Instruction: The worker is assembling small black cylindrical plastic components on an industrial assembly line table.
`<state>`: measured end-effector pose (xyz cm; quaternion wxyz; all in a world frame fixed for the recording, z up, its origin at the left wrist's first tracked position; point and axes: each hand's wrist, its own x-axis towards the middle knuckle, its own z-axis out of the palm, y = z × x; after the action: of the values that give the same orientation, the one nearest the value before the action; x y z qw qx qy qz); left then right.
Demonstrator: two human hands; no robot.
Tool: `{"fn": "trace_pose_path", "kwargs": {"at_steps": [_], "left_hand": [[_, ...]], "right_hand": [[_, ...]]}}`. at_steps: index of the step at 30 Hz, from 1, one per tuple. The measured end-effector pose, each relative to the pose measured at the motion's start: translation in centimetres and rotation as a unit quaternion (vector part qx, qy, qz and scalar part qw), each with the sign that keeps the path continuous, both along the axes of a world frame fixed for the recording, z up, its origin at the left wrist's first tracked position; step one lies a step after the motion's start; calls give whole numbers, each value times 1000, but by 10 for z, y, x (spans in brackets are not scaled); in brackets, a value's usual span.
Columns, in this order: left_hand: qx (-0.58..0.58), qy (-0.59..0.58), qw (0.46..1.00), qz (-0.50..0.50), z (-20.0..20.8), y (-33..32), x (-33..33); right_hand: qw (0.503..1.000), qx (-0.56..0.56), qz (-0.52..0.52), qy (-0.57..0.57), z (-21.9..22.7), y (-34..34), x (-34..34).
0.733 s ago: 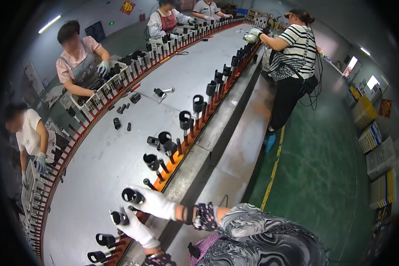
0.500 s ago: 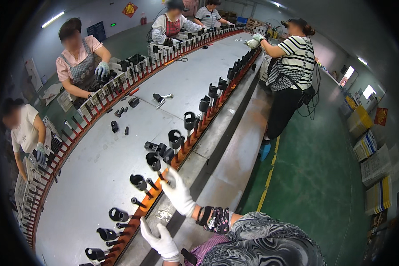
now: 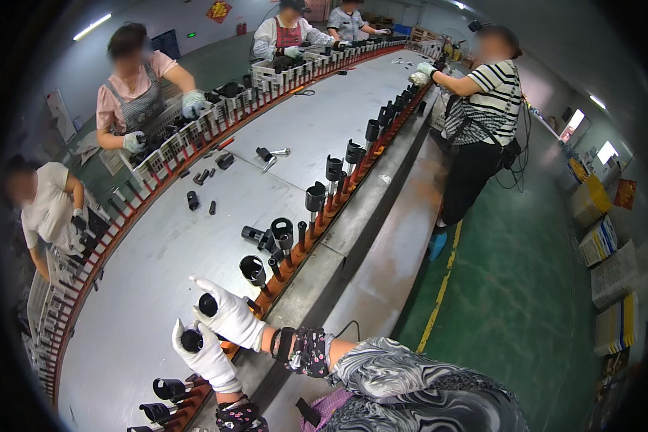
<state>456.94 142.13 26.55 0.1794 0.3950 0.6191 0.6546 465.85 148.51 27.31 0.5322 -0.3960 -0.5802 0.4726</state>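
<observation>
My left hand (image 3: pixel 212 362), in a white glove, is wrapped round a black cylindrical cup-shaped part (image 3: pixel 191 340) at the near edge of the line. Just beyond it, my white-gloved right hand (image 3: pixel 232 317) curls round another black cup (image 3: pixel 208 305), its thumb and fingers on the cup's sides. Both cups show their round open ends; the gloves hide their lower parts. An open-topped black cup (image 3: pixel 253 269) stands on a peg just past my right hand. Nearer to me, a black cup (image 3: pixel 169 389) tilts outward beside my left hand.
An orange-red peg rail (image 3: pixel 288 268) curves round the grey table (image 3: pixel 137 288). Loose black parts (image 3: pixel 255 235) and silver tools (image 3: pixel 277 153) lie on it. Across the table, people work beside white crates (image 3: pixel 173 155); a person in a striped shirt (image 3: pixel 493 93) stands at the far right.
Both hands have moved left over the rail and closed round black cups; earlier they were open beside it. The camera view has shifted slightly. A co-worker across the table has lowered a hand into the crate.
</observation>
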Motion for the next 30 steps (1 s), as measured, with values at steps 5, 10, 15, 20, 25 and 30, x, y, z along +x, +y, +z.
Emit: {"fn": "trace_pose_path", "kwargs": {"at_steps": [5, 10, 15, 20, 25, 30], "left_hand": [[-77, -50, 994, 61, 11, -26, -5], [-119, 25, 992, 28, -35, -112, 28], [-84, 229, 970, -11, -1, -83, 58], [-21, 32, 996, -79, 36, -1, 42], [-21, 41, 998, -30, 7, -5, -14], [-46, -34, 997, 51, 12, -37, -19]], "right_hand": [[980, -110, 123, -108, -18, -35, 24], [953, -250, -29, 168, -69, -64, 88], [980, 138, -131, 55, 21, -11, 85], [989, 105, -71, -73, 19, 21, 47], [992, 58, -32, -106, 23, 0, 17], [998, 34, 14, -55, 6, -36, 7]]}}
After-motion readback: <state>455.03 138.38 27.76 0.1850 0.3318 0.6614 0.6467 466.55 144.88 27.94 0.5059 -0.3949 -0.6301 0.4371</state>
